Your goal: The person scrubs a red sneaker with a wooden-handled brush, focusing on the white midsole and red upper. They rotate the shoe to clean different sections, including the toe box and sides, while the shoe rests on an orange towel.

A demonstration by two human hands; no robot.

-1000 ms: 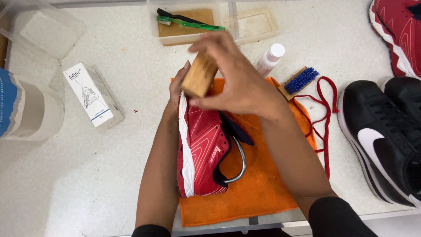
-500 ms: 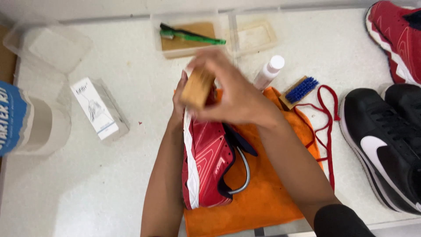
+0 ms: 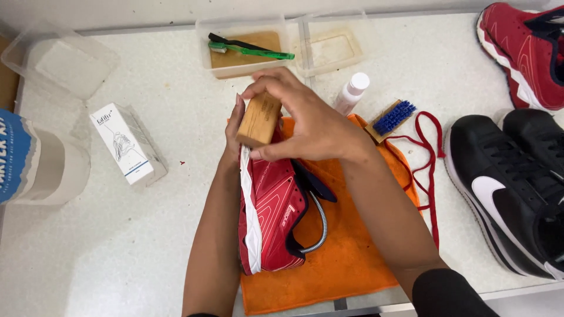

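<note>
Red shoe (image 3: 273, 217) lies on its side on the orange cloth (image 3: 346, 258), sole edge at 9 o'clock, exposed for scrubbing. Left hand (image 3: 234, 132) clasps the toe to steady it. Right hand (image 3: 311, 126) clamps the wooden brush (image 3: 259, 119) at 12 o'clock, pressed against the toe.

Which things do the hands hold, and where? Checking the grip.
Right hand: wooden brush, fingers over its back. Left hand: red shoe, at the toe end.
</note>
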